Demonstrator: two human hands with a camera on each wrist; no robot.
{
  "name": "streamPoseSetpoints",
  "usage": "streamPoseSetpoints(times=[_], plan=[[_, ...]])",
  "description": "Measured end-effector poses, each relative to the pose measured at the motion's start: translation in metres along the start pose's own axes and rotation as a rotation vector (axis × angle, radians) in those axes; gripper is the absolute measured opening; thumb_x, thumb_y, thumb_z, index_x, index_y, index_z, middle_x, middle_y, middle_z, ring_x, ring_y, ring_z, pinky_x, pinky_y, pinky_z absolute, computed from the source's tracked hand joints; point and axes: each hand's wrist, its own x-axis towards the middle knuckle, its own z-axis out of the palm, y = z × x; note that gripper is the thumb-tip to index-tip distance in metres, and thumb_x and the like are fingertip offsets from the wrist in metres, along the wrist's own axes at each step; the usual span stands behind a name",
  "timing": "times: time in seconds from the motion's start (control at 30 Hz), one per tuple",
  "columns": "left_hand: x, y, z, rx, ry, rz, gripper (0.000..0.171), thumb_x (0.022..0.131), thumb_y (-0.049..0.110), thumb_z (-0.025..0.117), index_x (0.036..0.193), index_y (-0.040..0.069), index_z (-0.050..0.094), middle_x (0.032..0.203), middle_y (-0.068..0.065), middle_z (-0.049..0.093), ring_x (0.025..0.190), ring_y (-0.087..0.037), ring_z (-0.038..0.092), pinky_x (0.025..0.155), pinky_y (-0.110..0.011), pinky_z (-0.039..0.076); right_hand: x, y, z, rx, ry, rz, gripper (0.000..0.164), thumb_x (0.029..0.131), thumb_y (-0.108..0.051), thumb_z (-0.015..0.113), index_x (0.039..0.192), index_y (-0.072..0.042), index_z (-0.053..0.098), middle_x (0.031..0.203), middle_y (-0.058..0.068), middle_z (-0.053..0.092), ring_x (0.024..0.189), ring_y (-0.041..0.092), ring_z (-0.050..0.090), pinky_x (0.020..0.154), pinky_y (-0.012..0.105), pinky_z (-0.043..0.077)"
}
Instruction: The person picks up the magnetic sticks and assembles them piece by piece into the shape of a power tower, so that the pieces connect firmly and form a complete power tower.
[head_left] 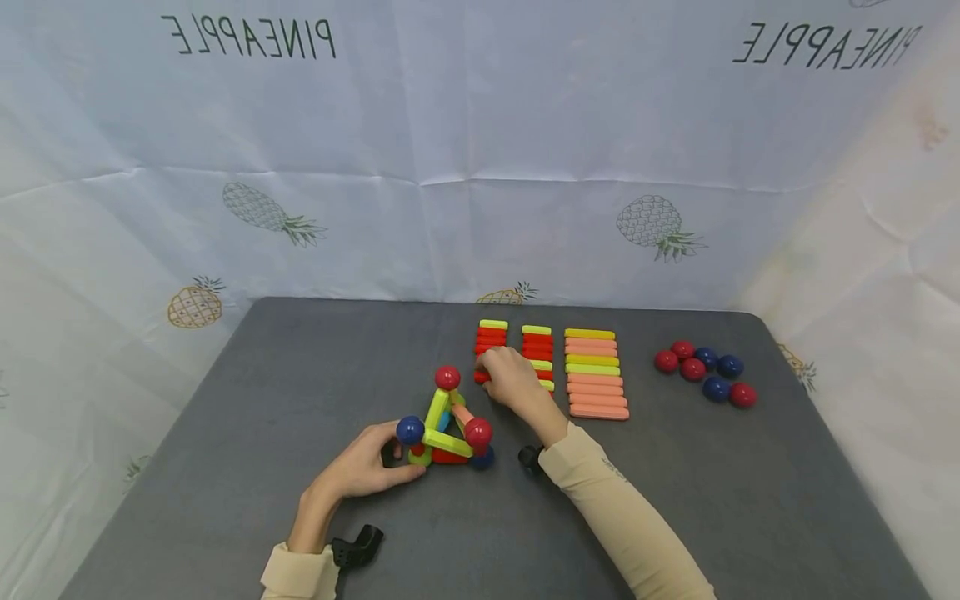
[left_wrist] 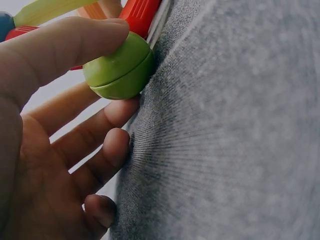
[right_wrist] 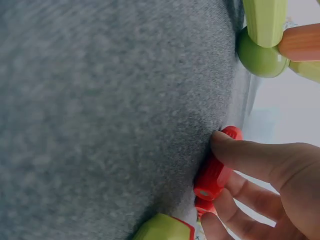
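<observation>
A frame of magnetic rods and balls stands on the table in the head view, with a yellow-green rod (head_left: 448, 442) across its front and red and blue balls at its upper corners. My left hand (head_left: 365, 463) holds its lower left corner. There the thumb lies on a green ball (left_wrist: 120, 70) and other fingers reach behind it. Over the left row of short rods, my right hand (head_left: 513, 382) pinches a red rod (right_wrist: 214, 175) between thumb and fingers. Another red rod (right_wrist: 205, 206) lies just beyond it, partly hidden by the fingers.
Right of that row lie a second row of short red and yellow-green rods (head_left: 537, 343) and a row of longer salmon and yellow rods (head_left: 596, 387). Several loose balls, such as a red ball (head_left: 742, 395), sit at the right. A printed cloth (head_left: 450, 233) hangs behind the table.
</observation>
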Motion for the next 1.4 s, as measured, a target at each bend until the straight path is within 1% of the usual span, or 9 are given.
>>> streamPoseSetpoints(times=[0.37, 0.47, 0.6, 0.73, 0.83, 0.9, 1.07, 1.23, 1.4], plan=[[0.000, 0.000, 0.000, 0.016, 0.011, -0.004, 0.024, 0.085, 0.030, 0.083, 0.097, 0.023, 0.065, 0.076, 0.008, 0.057, 0.070, -0.004, 0.050, 0.062, -0.019, 0.041, -0.001, 0.002, 0.001, 0.044, 0.038, 0.000, 0.020, 0.088, -0.003, 0.076, 0.108, -0.005, 0.079, 0.111, 0.012, 0.077, 0.101, 0.031, 0.069, 0.091, 0.043, 0.059], [0.000, 0.000, 0.000, 0.010, 0.009, -0.002, 0.023, 0.085, 0.031, 0.083, 0.097, 0.023, 0.065, 0.076, 0.008, 0.057, 0.069, -0.003, 0.050, 0.062, -0.019, 0.041, -0.009, 0.002, -0.008, 0.215, 0.112, -0.012, 0.022, 0.089, -0.009, 0.078, 0.111, -0.006, 0.076, 0.104, 0.012, 0.076, 0.091, 0.026, 0.069, 0.084, 0.040, 0.060], [0.000, 0.000, 0.000, 0.001, 0.006, 0.001, 0.023, 0.085, 0.031, 0.083, 0.097, 0.024, 0.065, 0.076, 0.007, 0.058, 0.069, -0.003, 0.050, 0.062, -0.020, 0.041, -0.035, 0.000, -0.028, 0.610, 0.208, -0.099, 0.027, 0.090, -0.012, 0.078, 0.115, -0.006, 0.071, 0.097, 0.011, 0.074, 0.082, 0.017, 0.068, 0.078, 0.030, 0.059], [0.001, 0.000, -0.001, 0.002, 0.005, -0.005, 0.023, 0.085, 0.032, 0.083, 0.097, 0.024, 0.065, 0.076, 0.007, 0.058, 0.070, -0.004, 0.051, 0.062, -0.020, 0.041, -0.066, -0.003, -0.046, 0.800, 0.153, -0.248, 0.027, 0.088, -0.011, 0.080, 0.113, -0.009, 0.069, 0.096, 0.007, 0.073, 0.084, 0.011, 0.068, 0.078, 0.028, 0.059], [0.001, -0.001, -0.001, 0.008, 0.010, -0.011, 0.024, 0.085, 0.031, 0.083, 0.097, 0.023, 0.065, 0.076, 0.009, 0.057, 0.070, -0.004, 0.050, 0.062, -0.020, 0.041, -0.080, -0.008, -0.053, 0.782, 0.112, -0.327, 0.027, 0.088, -0.011, 0.080, 0.113, -0.011, 0.069, 0.094, 0.005, 0.072, 0.083, 0.009, 0.068, 0.076, 0.031, 0.060], [0.000, -0.001, -0.001, 0.011, 0.011, -0.012, 0.023, 0.085, 0.031, 0.083, 0.097, 0.023, 0.065, 0.076, 0.009, 0.056, 0.069, -0.003, 0.050, 0.062, -0.020, 0.041, -0.084, -0.011, -0.054, 0.771, 0.119, -0.327, 0.027, 0.089, -0.011, 0.080, 0.114, -0.010, 0.070, 0.093, 0.004, 0.073, 0.082, 0.008, 0.068, 0.075, 0.030, 0.060], [-0.001, 0.000, 0.000, 0.008, 0.007, -0.015, 0.023, 0.085, 0.031, 0.083, 0.097, 0.023, 0.064, 0.075, 0.008, 0.056, 0.069, -0.003, 0.049, 0.061, -0.020, 0.041, -0.079, -0.018, -0.050, 0.787, 0.147, -0.214, 0.030, 0.091, -0.014, 0.077, 0.120, -0.005, 0.072, 0.094, 0.008, 0.075, 0.082, 0.010, 0.069, 0.078, 0.027, 0.060], [-0.001, -0.001, 0.001, 0.002, 0.011, 0.000, 0.022, 0.085, 0.031, 0.082, 0.096, 0.025, 0.064, 0.076, 0.008, 0.057, 0.069, -0.002, 0.049, 0.062, -0.020, 0.042, -0.072, -0.024, -0.046, 0.807, 0.074, -0.121, 0.033, 0.092, -0.016, 0.076, 0.121, 0.000, 0.072, 0.094, 0.014, 0.075, 0.080, 0.011, 0.068, 0.078, 0.023, 0.059], [0.000, -0.002, 0.002, -0.004, 0.013, 0.021, 0.024, 0.086, 0.029, 0.082, 0.102, 0.022, 0.067, 0.077, 0.007, 0.059, 0.069, -0.002, 0.050, 0.063, -0.020, 0.043, -0.068, -0.026, -0.045, 0.802, 0.013, -0.093, 0.033, 0.092, -0.016, 0.076, 0.120, 0.001, 0.073, 0.091, 0.015, 0.075, 0.076, 0.011, 0.067, 0.073, 0.022, 0.058]])
